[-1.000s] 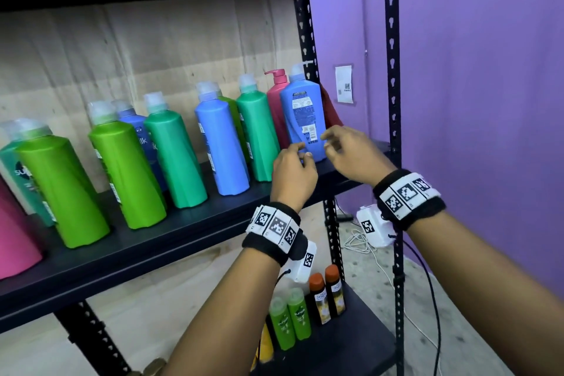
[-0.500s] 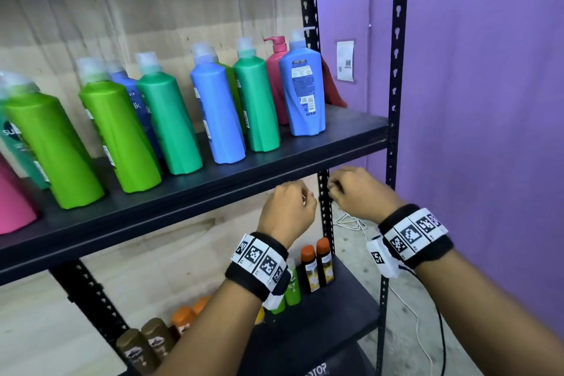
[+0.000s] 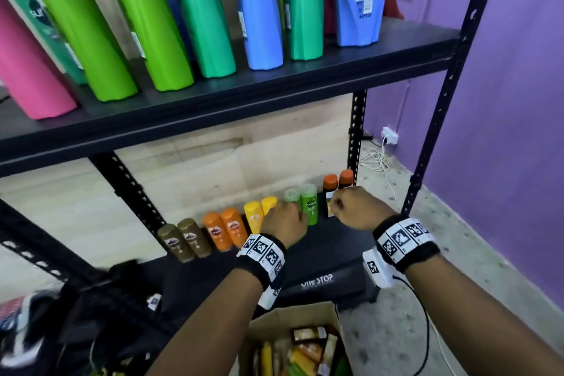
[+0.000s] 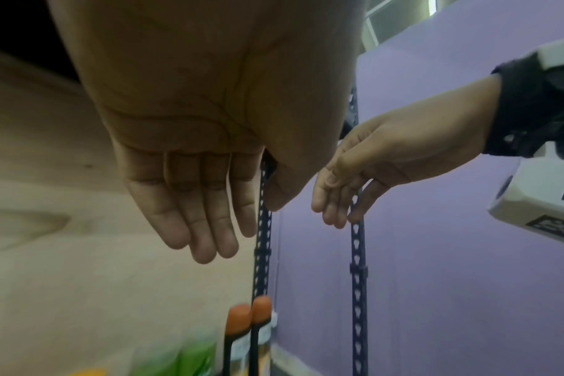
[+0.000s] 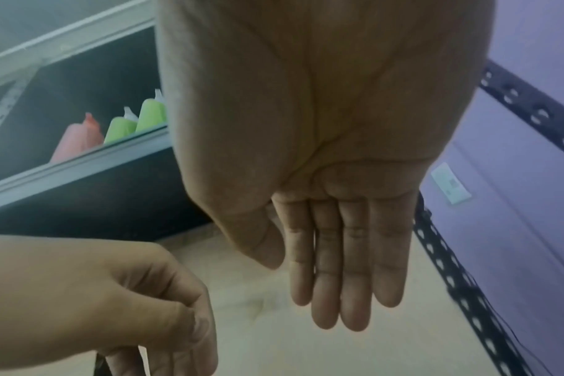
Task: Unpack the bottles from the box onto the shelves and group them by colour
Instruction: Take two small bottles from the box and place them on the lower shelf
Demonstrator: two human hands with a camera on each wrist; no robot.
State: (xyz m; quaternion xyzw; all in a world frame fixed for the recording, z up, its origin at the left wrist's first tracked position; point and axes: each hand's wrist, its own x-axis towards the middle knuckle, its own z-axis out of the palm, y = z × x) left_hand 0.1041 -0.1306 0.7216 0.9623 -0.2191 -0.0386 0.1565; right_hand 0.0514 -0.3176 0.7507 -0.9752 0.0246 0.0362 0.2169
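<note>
Big bottles upright along the upper shelf. Small bottles paired by colour on the lower shelf. Left hand, then right hand, above them, fingers straight and relaxed, holding nothing. Cardboard box on the floor, more small bottles inside.

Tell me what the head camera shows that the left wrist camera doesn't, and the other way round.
Only the head view shows the cardboard box of small bottles and the big bottles on the upper shelf. Only the left wrist view shows the left hand from the palm side, fingers straight and empty. Both show the right hand and the two orange-capped bottles.
</note>
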